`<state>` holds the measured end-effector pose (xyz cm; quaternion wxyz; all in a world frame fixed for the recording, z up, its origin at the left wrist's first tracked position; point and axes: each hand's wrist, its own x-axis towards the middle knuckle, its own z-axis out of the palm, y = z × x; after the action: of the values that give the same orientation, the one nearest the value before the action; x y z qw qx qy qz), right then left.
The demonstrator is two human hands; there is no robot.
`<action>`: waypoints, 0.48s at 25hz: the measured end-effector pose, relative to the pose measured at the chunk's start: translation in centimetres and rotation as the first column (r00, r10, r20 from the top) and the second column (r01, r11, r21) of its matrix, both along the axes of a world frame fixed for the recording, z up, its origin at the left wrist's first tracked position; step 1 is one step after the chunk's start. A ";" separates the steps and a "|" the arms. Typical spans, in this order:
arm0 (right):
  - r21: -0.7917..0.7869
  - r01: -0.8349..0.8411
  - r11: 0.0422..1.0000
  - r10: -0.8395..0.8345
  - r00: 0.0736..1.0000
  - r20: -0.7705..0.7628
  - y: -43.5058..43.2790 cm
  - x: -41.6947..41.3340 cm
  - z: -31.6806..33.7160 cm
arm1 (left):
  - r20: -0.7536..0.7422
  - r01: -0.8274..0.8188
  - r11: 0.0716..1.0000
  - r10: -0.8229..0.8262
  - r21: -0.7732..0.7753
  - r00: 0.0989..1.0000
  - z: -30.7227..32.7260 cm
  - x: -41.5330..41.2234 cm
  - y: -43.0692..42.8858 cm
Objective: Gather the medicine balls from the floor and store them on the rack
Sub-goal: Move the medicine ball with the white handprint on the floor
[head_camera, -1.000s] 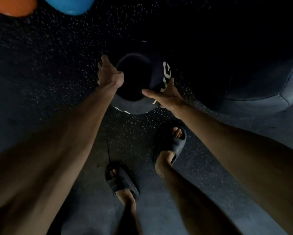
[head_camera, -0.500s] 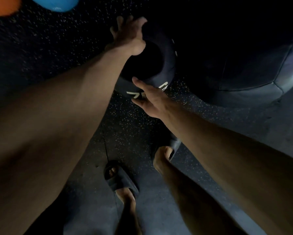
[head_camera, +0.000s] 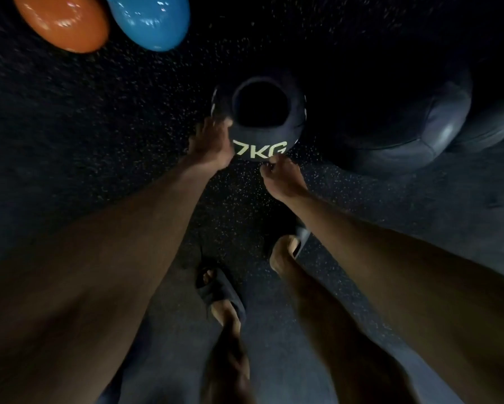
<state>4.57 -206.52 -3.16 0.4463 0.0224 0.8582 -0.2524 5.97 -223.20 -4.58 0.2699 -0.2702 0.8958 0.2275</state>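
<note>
Black medicine ball [head_camera: 259, 132] marked "7KG" in pale letters sits mid-frame over the dark speckled floor [head_camera: 113, 118]. The ball has a round dark patch on top. Cannot tell whether it is resting on the floor or just off it.

The left hand [head_camera: 212, 147] is clamped on the ball's left side, palm against it and fingers curved round the edge. The right hand [head_camera: 282, 173] is at the ball's lower right edge, just below the lettering. Its fingers are curled against the underside, with the fingertips mostly hidden. Both hands hold the ball between them, and both bare forearms reach down from the bottom corners.

A big dark ball [head_camera: 414, 129] with stitched panels lies just right of the medicine ball, close beside it; any contact is lost in shadow. A glossy orange ball [head_camera: 64, 24] and a glossy blue ball [head_camera: 154, 21] are at top left, side by side and cut off by the frame edge. Both are well apart from the medicine ball.

Below the hands are two feet in dark slides. The left slide [head_camera: 221, 293] is flat on the floor. The right slide [head_camera: 301, 237] is nearer the ball, with the heel lifted off it. The lighting is very dim, so the far background is black.
</note>
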 end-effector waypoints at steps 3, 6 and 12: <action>0.025 -0.223 0.975 0.222 0.975 0.030 0.4 4.7 8.0 | 0.134 -0.034 0.999 0.031 0.023 0.991 7.9 7.7 -0.9; 0.062 -0.447 0.892 0.444 0.894 0.052 0.6 10.5 17.6 | 0.158 -0.017 0.998 0.009 0.052 0.987 17.4 14.7 -0.5; 0.105 -0.618 0.779 0.620 0.785 0.017 1.8 21.3 32.4 | 0.137 -0.078 0.994 0.067 0.076 0.988 32.1 28.7 1.9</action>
<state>25.83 -204.73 29.29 0.4948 -0.2391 0.8342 -0.0466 34.65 -221.27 27.53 0.3318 -0.3059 0.8553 0.2547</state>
